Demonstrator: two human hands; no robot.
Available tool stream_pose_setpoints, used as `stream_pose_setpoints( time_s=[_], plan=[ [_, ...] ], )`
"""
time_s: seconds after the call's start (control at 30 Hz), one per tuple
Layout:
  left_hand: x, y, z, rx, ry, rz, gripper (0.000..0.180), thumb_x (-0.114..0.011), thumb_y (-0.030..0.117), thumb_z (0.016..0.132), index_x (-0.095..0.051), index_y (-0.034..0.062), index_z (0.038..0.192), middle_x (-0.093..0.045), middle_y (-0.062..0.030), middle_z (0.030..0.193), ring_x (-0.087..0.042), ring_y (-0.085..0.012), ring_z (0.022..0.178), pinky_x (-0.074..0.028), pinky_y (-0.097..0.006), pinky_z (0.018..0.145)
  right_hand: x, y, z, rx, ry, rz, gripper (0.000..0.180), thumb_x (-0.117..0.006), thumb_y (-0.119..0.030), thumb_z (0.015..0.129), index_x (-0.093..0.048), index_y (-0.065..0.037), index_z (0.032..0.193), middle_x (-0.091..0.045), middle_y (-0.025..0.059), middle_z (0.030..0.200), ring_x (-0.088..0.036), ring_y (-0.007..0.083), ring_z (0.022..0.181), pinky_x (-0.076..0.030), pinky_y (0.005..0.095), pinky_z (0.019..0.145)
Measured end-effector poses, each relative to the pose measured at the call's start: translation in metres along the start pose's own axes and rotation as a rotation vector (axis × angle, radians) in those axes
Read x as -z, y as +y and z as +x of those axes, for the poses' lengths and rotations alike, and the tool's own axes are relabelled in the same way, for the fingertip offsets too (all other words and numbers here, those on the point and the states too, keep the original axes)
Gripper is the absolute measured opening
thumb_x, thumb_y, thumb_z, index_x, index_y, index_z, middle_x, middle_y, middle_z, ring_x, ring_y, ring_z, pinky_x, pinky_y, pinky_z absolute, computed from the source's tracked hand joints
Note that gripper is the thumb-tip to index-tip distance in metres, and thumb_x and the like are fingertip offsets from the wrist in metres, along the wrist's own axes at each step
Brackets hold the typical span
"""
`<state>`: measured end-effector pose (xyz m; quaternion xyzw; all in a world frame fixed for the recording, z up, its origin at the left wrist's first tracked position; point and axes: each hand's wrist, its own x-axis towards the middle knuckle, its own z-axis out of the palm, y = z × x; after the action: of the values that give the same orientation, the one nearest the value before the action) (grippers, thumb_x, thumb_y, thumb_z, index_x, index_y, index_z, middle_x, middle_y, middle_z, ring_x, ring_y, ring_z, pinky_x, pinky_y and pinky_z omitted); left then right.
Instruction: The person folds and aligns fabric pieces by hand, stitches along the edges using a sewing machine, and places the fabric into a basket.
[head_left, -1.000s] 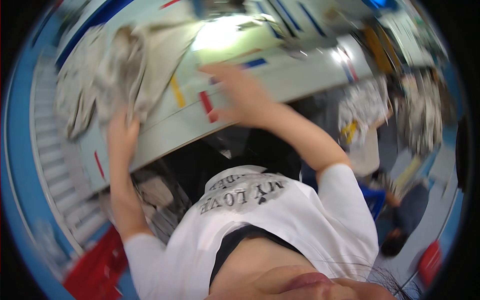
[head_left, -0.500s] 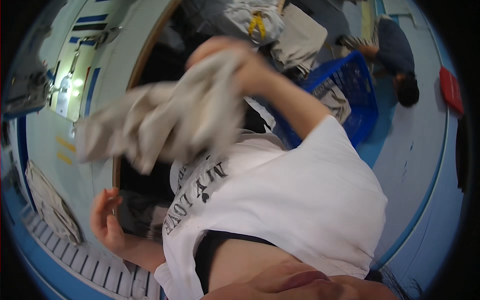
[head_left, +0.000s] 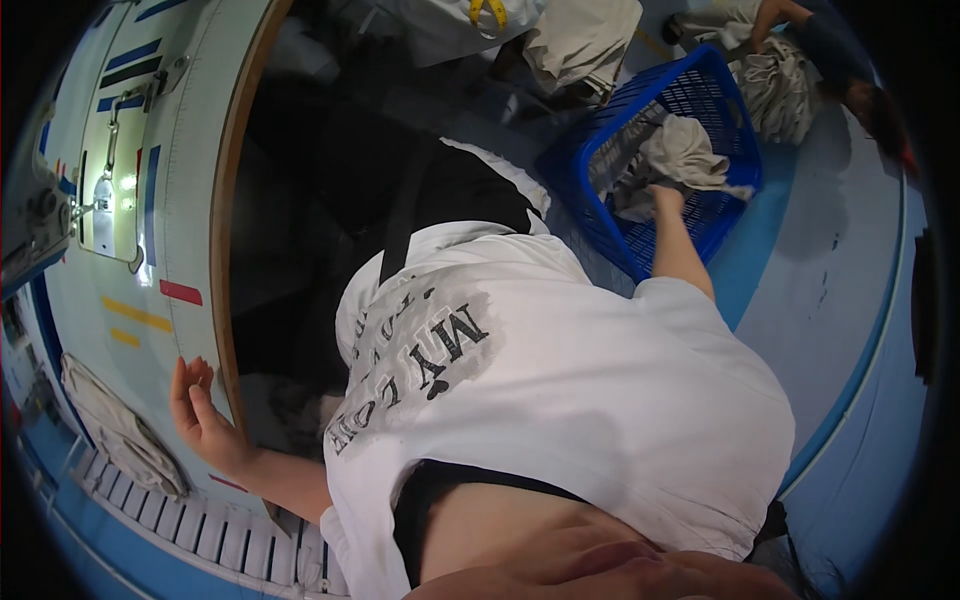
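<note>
My left hand (head_left: 207,415) rests at the edge of the light sewing table (head_left: 190,330), fingers loosely curled and apart, with nothing in it. My right arm reaches into a blue plastic basket (head_left: 588,190) on the floor to the right. There my right hand (head_left: 667,197) touches a bunched beige cloth piece (head_left: 685,150); its fingers are hidden by the cloth, so their grip does not show. More crumpled beige and grey fabric lies below it in the basket.
A sewing machine (head_left: 40,215) with a lit metal plate stands on the table's far left. Folded beige fabric (head_left: 115,425) lies at the near left. Behind the basket are a beige fabric stack (head_left: 580,45), a yellow tape (head_left: 488,12) and another person (head_left: 835,50) beside a fabric heap (head_left: 775,90).
My right hand has swung the beige cloth from over the table edge, rightward into the blue basket. My left hand stays by the table edge. The other person has shifted toward the fabric heap.
</note>
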<state>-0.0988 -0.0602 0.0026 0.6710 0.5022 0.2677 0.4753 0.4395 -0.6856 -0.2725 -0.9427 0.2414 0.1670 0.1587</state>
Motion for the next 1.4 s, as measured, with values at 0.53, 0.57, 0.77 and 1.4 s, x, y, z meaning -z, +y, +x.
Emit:
stream_pose_setpoints(
  time_s=[0.53,0.57,0.77,1.4],
  plan=[
    [0.033,-0.044,-0.001,-0.314,0.341,0.679,0.029,-0.065,0.008,0.089,-0.068,0.0019,0.117,-0.065,-0.0132,0.125,-0.059,-0.0303,0.117,-0.045,-0.040,0.102,-0.090,-0.460,-0.614,2.383,-1.308,0.264,0.011,-0.073,-0.011,0.085,-0.070,-0.006,0.094,-0.067,0.0103,0.078,-0.068,0.0259,0.073,-0.055,0.0350,0.070],
    [0.032,-0.042,-0.003,-0.332,0.367,0.702,0.029,-0.067,0.007,0.087,-0.068,0.0027,0.116,-0.065,-0.0134,0.124,-0.060,-0.0315,0.116,-0.046,-0.040,0.101,-0.103,-0.467,-0.643,2.367,-1.313,0.248,0.012,-0.072,-0.011,0.084,-0.070,-0.006,0.096,-0.068,0.0115,0.083,-0.069,0.0274,0.075,-0.055,0.0378,0.072],
    [0.045,-0.029,-0.021,-0.313,0.436,0.411,0.011,-0.068,0.005,0.087,-0.070,0.0028,0.098,-0.071,-0.0100,0.108,-0.066,-0.0259,0.102,-0.051,-0.036,0.090,-0.167,-0.484,-0.744,2.604,-0.917,0.264,0.010,-0.066,-0.016,0.086,-0.070,-0.008,0.090,-0.068,0.0118,0.084,-0.068,0.0331,0.081,-0.054,0.0440,0.070],
    [0.265,-0.110,0.050,0.081,1.064,0.997,0.022,-0.062,0.027,0.093,-0.073,0.0109,0.103,-0.072,-0.0128,0.100,-0.068,-0.0351,0.091,-0.054,-0.044,0.077,-0.153,-0.501,-0.742,2.433,-1.229,0.091,0.007,-0.067,-0.011,0.087,-0.071,-0.004,0.088,-0.068,0.0103,0.083,-0.066,0.0278,0.076,-0.052,0.0359,0.069]
  ],
)
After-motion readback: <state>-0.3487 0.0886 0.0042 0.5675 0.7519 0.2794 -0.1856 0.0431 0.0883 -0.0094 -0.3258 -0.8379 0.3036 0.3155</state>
